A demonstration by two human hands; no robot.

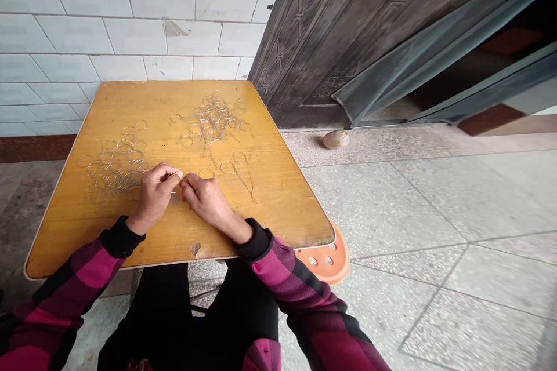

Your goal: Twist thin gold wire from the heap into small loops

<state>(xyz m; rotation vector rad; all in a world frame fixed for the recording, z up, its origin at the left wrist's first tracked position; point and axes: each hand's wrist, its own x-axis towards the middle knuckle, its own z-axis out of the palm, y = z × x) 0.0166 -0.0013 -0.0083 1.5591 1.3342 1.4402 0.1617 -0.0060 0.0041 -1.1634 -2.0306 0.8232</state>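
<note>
At the tabletop [287, 203], left hand [154, 192] and right hand [208, 200] pinch wire [181, 179], maybe halfway done; left loops [126, 181] and far loops [215, 119] (which are finished?) lie piled.

You can read no text, label, brand, number or sign here; the nearest thing to writing in front of you is a patch of pale, scratchy marks [334, 81] low on the dark door [300, 29], near the lower corner of the grey-green cloth [383, 78]; whether they are lettering or only scuffs you cannot tell, as they are too small and blurred.
</note>
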